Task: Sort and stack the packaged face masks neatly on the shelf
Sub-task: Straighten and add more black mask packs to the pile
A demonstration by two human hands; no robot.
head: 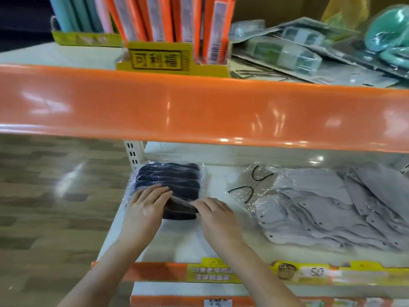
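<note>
A stack of black face masks in clear plastic packs [172, 180] lies at the left end of the white lower shelf [183, 242]. My left hand [145, 209] rests flat on the front of that stack, fingers straight. My right hand [215, 218] pinches the edge of the top black pack at its front right corner. To the right, several grey face masks in clear packs [327, 209] lie fanned out and overlapping, with black ear loops [250, 185] showing at their left.
An orange shelf edge [199, 109] overhangs just above the hands. The upper shelf holds orange and teal upright packs in a yellow display box [159, 60] and loose grey and green packaged items [309, 49]. Price labels [287, 273] line the lower shelf front. Wood floor lies left.
</note>
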